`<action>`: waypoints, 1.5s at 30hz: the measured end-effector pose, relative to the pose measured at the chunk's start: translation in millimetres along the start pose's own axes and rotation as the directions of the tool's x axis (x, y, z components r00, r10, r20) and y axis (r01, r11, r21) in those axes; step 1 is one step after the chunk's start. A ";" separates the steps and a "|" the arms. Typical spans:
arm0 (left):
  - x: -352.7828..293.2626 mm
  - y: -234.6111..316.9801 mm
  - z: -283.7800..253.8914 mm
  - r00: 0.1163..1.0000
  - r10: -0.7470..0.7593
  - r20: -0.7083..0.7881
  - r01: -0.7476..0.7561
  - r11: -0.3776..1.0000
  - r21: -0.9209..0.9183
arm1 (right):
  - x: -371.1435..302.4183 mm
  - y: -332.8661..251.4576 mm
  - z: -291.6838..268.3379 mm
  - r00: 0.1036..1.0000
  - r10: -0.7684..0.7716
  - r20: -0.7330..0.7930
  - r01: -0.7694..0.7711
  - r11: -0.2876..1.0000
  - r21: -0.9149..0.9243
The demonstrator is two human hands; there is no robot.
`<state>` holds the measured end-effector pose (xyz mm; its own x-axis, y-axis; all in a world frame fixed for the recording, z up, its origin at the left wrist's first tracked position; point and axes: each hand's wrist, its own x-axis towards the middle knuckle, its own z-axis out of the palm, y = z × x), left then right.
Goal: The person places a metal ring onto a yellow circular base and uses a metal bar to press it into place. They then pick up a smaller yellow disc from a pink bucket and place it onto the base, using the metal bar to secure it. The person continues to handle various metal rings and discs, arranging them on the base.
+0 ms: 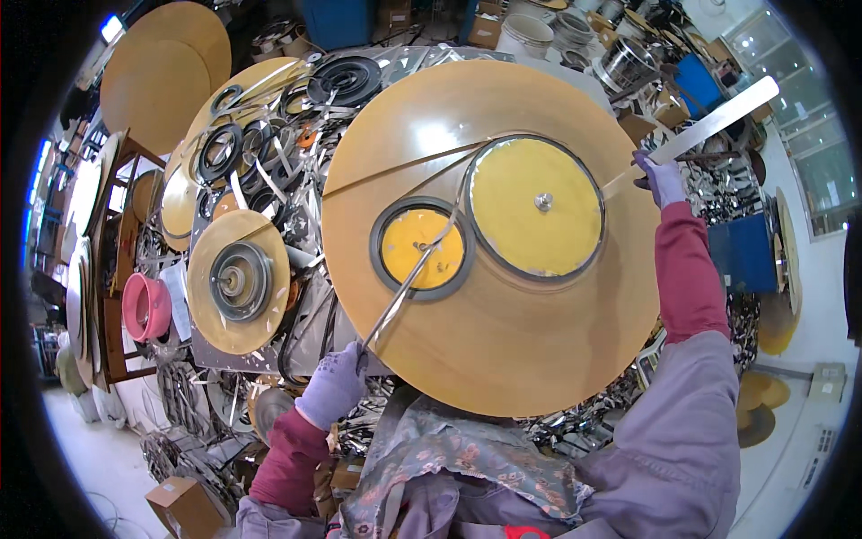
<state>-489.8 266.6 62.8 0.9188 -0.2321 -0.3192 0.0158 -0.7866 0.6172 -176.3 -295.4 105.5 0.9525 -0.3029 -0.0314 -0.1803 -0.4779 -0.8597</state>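
Strip of metal is run around 2 yellow cores on a big tan disc. Its lower end is gripped in the gloved left hand; its far end is clasped by the gloved right hand past the disc's rim.

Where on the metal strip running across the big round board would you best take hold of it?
On the free ends of the metal strip, past the board rim, pinching the flat faces from outside, probably as the left hand and right hand do: the middle wraps the yellow discs.
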 end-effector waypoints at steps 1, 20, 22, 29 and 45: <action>0.5 0.1 -0.7 1.000 0.022 0.012 -0.022 1.000 -0.001 | -7.3 1.8 -6.1 1.000 0.018 0.014 -0.018 1.000 0.009; 62.9 -28.7 -22.0 0.998 0.017 0.063 -0.022 0.997 0.068 | -182.9 118.6 28.8 0.933 0.035 -0.358 -0.008 0.997 0.076; 65.9 -28.5 -28.3 0.997 -0.001 0.079 -0.007 0.995 0.102 | -204.9 120.9 47.7 0.954 -0.028 -0.299 -0.012 0.991 -0.133; 89.4 -39.7 -41.8 0.996 0.068 0.053 -0.072 0.993 0.096 | -201.8 116.6 67.7 0.974 -0.114 -0.197 0.009 0.883 -0.469; 42.4 -39.3 -29.2 0.999 0.007 0.044 -0.004 0.997 -0.071 | -192.5 34.7 165.8 0.984 -0.156 0.082 0.175 0.822 -0.542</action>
<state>-439.9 304.4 46.0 0.9007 -0.2628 -0.3460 0.0399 -0.7429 0.6682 -325.2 -117.0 -2.7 0.9859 -0.1559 0.0613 -0.1141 -0.8927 -0.4360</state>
